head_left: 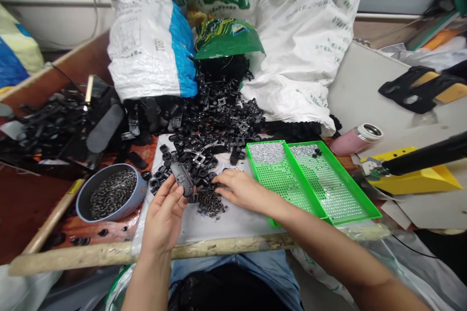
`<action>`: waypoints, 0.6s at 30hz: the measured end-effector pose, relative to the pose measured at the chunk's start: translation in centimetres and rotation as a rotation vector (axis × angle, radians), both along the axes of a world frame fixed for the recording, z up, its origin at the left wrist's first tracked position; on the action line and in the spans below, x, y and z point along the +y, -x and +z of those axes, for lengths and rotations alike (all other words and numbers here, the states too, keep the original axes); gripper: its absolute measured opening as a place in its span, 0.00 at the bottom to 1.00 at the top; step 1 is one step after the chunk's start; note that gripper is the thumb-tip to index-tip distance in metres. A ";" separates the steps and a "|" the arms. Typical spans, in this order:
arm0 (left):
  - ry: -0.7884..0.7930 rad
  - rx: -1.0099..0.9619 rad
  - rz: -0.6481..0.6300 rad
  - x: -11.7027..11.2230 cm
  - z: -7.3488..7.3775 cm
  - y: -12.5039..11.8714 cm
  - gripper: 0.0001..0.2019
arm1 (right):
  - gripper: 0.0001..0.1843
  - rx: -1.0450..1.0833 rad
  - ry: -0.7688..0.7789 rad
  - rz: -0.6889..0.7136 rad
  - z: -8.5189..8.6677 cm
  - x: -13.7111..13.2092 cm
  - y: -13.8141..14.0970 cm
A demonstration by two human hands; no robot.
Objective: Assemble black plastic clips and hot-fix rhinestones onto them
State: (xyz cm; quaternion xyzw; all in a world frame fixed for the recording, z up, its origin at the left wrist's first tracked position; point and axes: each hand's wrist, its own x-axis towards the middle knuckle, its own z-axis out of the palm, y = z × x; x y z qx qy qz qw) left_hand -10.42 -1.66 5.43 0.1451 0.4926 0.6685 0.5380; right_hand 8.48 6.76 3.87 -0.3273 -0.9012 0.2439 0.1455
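Note:
My left hand (166,209) grips a long, rounded black plastic part (181,178) between thumb and fingers, tilted above the white work surface (233,226). To its right, my right hand (241,188) has its bent fingertips at the edge of a heap of black plastic parts (200,155). Those fingers are drawn together, and whatever they pinch is too small or hidden to make out. Just below and between both hands lies a small pile of tiny dark metal-looking pieces (211,205).
At left stands a blue-grey bowl (82,206) of small pieces. Two green trays (324,211) with tiny silvery parts lie at right, near a pink bottle (348,143). White sacks (302,43) and a green bag (229,41) stand behind. A wooden rail (91,254) edges the front.

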 end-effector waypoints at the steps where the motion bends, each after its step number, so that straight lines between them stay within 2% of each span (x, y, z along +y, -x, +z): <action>1: -0.006 0.010 -0.009 0.0 0.1 0.1 0.22 | 0.09 -0.022 -0.007 -0.007 -0.2 0.0 0.7; 5: -0.020 0.072 -0.081 -0.3 -0.3 -0.5 0.26 | 0.05 -0.006 0.007 -0.070 -1.2 0.1 1.9; 7: -0.028 0.118 -0.093 -0.4 -0.6 -1.1 0.27 | 0.06 0.164 0.075 -0.158 -1.2 0.1 1.5; 10: -0.061 0.234 -0.117 -0.4 -0.9 -1.9 0.26 | 0.10 0.533 0.177 -0.257 -0.2 -0.3 0.4; 12: -0.103 0.304 -0.151 -0.2 -0.9 -2.4 0.25 | 0.12 0.651 0.183 -0.218 1.0 -0.8 -0.2; 14: -0.130 0.351 -0.173 -0.1 -0.7 -2.8 0.25 | 0.12 0.657 0.157 -0.173 1.9 -1.2 -0.7; 18: -0.110 0.406 -0.189 0.0 -0.2 -3.2 0.28 | 0.12 0.672 0.157 -0.167 2.6 -1.8 -1.3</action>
